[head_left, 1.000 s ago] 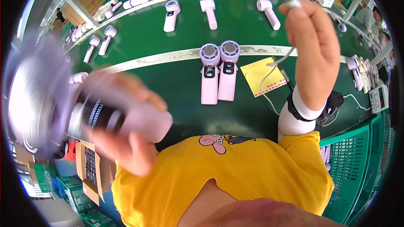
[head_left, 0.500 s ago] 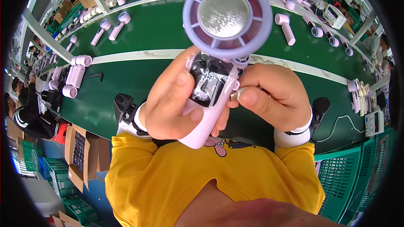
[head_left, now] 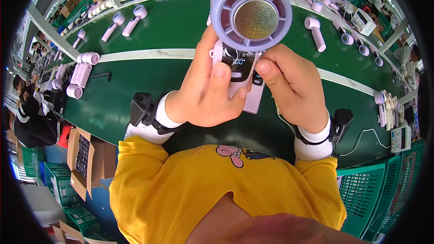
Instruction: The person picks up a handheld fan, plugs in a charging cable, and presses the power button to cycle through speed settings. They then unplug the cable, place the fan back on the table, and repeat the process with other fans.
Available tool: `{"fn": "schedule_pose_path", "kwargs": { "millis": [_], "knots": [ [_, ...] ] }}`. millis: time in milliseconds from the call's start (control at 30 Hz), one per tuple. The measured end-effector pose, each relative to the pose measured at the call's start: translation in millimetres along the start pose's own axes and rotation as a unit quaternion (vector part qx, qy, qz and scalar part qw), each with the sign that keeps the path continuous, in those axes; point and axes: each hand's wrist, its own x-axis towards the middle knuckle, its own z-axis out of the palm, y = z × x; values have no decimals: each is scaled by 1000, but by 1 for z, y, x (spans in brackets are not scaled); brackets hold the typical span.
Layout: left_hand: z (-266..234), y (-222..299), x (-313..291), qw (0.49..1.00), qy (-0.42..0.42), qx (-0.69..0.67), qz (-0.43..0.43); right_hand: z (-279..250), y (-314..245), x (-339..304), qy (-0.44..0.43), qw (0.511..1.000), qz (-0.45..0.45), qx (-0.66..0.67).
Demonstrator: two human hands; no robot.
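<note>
My left hand (head_left: 203,90) is closed around a lilac handheld fan (head_left: 218,16), its round head up and tilted toward me. A ring of spokes surrounds a shiny metal disc in the head. My thumb presses near the lit black display (head_left: 238,65) below it. My right hand (head_left: 296,83) is pinched at the fan's right side. A thin white cable (head_left: 281,114) comes out below that hand; its plug is hidden by my fingers. Behind the held fan, a second pink fan (head_left: 255,99) shows its handle and a small dark display.
More pink fans (head_left: 316,34) lie on the green bench (head_left: 167,31) beyond a pale strip. Stacked fans (head_left: 81,76) and a black hex key (head_left: 101,76) are at left. A white meter box (head_left: 400,138) sits at right; green crates (head_left: 361,194) and an open carton (head_left: 94,162) flank me.
The held fan has moved away from me and slightly right, with both hands following. Its display, dark before, is now lit. The plug that showed in my right fingers is now hidden.
</note>
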Motion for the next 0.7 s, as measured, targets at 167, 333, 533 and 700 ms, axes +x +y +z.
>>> {"fn": "schedule_pose_path", "kwargs": {
  "millis": [167, 333, 533, 700],
  "knots": [
    [-9, -7, 1, 999, -31, 18, 16, 3, 7, 2, -11, 1000, 4, 3],
    [-12, -9, -2, 999, -19, 29, 14, 10, 8, 1, -32, 995, 61, 67],
    [-13, -12, -4, 999, -4, 42, 13, 15, 15, 5, -40, 995, 47, 80],
    [-13, -14, -4, 999, 4, 50, 12, 10, 18, 7, -67, 993, 24, 94]
  ]
}}
